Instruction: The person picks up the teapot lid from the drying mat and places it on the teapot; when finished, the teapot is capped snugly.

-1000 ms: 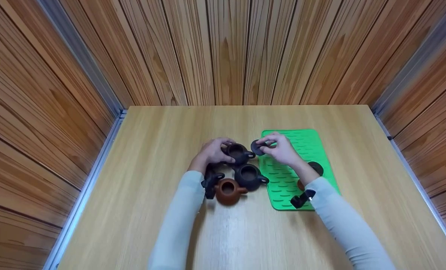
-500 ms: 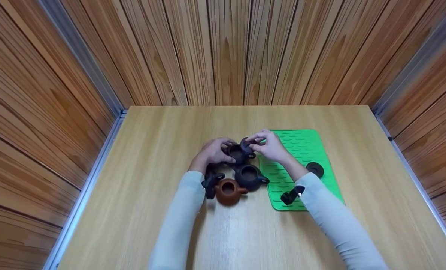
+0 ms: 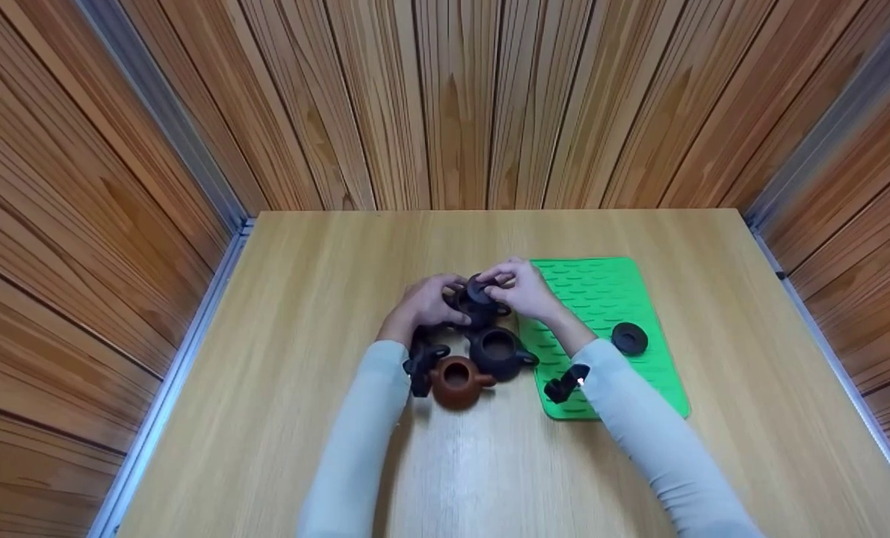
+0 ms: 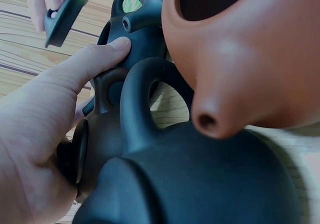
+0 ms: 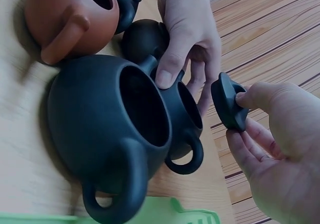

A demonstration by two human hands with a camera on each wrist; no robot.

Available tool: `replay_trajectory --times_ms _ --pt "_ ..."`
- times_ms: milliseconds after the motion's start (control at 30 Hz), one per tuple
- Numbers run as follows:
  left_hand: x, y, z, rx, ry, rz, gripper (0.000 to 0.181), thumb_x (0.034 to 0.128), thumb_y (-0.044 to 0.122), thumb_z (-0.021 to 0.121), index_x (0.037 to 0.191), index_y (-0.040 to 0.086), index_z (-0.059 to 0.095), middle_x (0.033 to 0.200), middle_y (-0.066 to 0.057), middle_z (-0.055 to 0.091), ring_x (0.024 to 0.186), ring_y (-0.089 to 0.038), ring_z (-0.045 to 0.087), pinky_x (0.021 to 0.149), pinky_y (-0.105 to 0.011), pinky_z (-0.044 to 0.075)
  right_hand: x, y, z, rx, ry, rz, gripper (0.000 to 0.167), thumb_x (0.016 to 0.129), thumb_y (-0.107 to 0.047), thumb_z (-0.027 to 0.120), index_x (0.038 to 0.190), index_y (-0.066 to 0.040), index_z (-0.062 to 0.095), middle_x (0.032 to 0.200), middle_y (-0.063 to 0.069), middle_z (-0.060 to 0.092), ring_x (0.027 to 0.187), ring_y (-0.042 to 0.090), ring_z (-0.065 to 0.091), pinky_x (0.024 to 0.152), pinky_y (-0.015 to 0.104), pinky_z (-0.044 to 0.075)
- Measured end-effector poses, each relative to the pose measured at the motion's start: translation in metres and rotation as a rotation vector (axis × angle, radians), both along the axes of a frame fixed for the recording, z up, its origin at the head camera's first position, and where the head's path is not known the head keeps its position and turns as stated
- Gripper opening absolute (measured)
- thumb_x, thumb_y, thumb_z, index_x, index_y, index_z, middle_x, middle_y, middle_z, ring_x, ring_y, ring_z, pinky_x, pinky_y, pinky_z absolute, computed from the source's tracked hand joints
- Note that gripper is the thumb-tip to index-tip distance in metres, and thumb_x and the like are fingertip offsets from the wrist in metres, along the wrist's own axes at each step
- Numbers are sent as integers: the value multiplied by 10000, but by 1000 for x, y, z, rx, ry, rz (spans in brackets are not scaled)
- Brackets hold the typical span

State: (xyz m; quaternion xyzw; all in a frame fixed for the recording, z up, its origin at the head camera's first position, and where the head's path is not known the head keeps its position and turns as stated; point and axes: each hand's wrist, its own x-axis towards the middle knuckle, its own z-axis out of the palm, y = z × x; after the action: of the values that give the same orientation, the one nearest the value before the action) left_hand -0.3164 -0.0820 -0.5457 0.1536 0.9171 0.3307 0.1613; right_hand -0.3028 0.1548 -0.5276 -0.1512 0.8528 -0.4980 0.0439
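Observation:
A small black teapot (image 3: 480,318) stands at the back of the group, its round mouth uncovered in the right wrist view. My left hand (image 3: 430,302) grips it from the left, thumb (image 5: 172,66) on its near side and fingers behind. My right hand (image 3: 530,293) pinches a black teapot lid (image 5: 231,103) by its knob. The lid is tilted above the mouth, apart from the pot in the right wrist view. Nearer stand a larger uncovered black teapot (image 3: 498,354) and an uncovered reddish-brown teapot (image 3: 456,383). Beside my left wrist is a lidded black teapot (image 4: 215,174).
A green ridged mat (image 3: 586,299) lies on the right of the wooden table (image 3: 265,388), with another dark lid (image 3: 629,339) on it. My right forearm crosses the mat and hides part of it. One more dark lidded teapot (image 4: 102,144) sits under my left hand. Wood-panelled walls surround the table.
My right hand has carried the black lid leftward from over the mat to above the back teapot's mouth. My left hand has stayed on that teapot.

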Motion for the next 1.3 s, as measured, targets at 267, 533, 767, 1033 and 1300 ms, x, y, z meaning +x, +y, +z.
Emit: replay_trajectory --times_ms 267,533,767,1033,1300 --pt "-1 0 -1 9 7 -5 688 907 327 965 1530 282 677 1578 -46 712 1512 -325 619 1296 -525 445 -1 -4 -12 -24 -30 -9 219 996 -7 787 1207 -3 848 1212 223 661 1061 288 697 881 260 545" --pt "0 0 2 21 -5 5 703 909 313 967 1545 263 672 1567 -53 718 1506 -326 621 1296 -525 447 -1 -9 -20 -29 -6 7 222 988 -10 794 1203 15 844 1229 242 683 1092 323 722 930 290 569" --pt "1 0 2 29 -11 6 700 909 308 966 1544 269 674 1574 -50 713 1509 -335 615 1299 -538 437 -1 -11 -25 -41 34 27 209 982 0 813 1185 33 843 1232 284 700 1131 408 722 1012 422 601" --pt "-1 0 1 26 -4 -2 693 911 304 961 1541 256 676 1564 -57 720 1497 -340 624 1295 -535 436 0 -14 -30 -43 24 13 217 981 2 809 1193 31 844 1225 261 695 1151 376 714 1061 487 619" --pt "0 1 0 33 -31 15 664 919 305 958 1525 278 688 1564 -44 716 1497 -334 614 1298 -533 433 2 -13 -34 -32 5 1 221 1002 -17 801 1217 14 842 1240 236 691 1148 322 690 1010 378 593"
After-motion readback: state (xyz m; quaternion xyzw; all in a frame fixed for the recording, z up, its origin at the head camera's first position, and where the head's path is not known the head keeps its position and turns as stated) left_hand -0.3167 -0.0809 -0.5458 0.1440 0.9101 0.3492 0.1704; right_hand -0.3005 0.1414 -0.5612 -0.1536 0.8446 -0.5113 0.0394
